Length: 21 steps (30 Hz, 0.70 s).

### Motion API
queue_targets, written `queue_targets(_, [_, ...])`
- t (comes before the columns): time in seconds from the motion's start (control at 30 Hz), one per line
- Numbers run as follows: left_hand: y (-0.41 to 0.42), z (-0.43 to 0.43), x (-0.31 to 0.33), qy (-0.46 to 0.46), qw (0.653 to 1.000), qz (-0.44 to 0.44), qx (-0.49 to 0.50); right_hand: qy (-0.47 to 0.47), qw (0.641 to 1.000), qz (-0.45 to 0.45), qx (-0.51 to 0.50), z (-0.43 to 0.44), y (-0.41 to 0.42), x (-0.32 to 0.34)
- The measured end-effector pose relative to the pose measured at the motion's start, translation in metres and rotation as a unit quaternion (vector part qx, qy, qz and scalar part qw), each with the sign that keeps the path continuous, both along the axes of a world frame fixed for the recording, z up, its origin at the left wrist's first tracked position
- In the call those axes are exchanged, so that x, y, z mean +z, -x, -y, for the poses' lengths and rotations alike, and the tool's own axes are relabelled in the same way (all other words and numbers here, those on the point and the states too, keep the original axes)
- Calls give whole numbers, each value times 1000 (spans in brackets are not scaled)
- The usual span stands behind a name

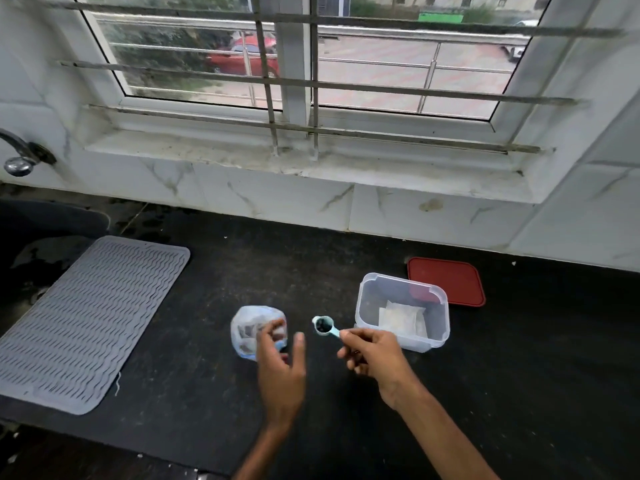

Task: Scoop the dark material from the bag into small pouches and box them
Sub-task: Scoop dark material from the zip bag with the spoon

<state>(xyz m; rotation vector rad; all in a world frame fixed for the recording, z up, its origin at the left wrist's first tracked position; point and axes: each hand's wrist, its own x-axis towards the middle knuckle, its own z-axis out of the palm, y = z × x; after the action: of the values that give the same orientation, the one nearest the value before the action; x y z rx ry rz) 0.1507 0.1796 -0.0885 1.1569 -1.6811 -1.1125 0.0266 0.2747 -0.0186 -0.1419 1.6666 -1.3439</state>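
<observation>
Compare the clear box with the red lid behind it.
The clear box is see-through and deep, holding white pouches; the red lid is opaque and flat. The clear box stands open nearer the person; the red lid lies off it, behind and to the right. Both are rounded rectangles on the black counter.

A black stone counter (346, 258) runs below a wall of white, grey-veined tiles (277, 199). Above it, a white-framed window (294, 64) sits over a deep, grimy sill (311, 161) and is crossed by metal bars (311, 85). Soft daylight comes through the glass, where a red car (239, 58), a steel railing (429, 64) and paved ground show. At the left, a grey ribbed mat (86, 317) lies on the counter near a dark sink (45, 220), with a chrome tap (19, 157) above.
</observation>
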Motion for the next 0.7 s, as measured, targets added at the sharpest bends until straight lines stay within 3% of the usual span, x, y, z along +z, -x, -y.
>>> queue_targets(0.1, [23, -34, -25, -101, 980, 112, -133, 0, 998, -58, -35, -31, 23, 9])
queue_targets(0.2, [47, -60, -33, -140, 958, 180, -175, -22, 992, -122, -35, -54, 44, 4])
queue_targets(0.43, [81, -84, -40, -92, 969, 167, -156, -85, 961, -261, 34, -67, 61, -31])
queue_targets(0.53, [82, -84, -44, -79, 972, 155, -160, -131, 911, -384, 71, -65, 59, -45])
queue_targets(0.7, [80, -85, -53, -73, 975, 140, -157, -160, 783, -579, 162, -62, 49, -51])
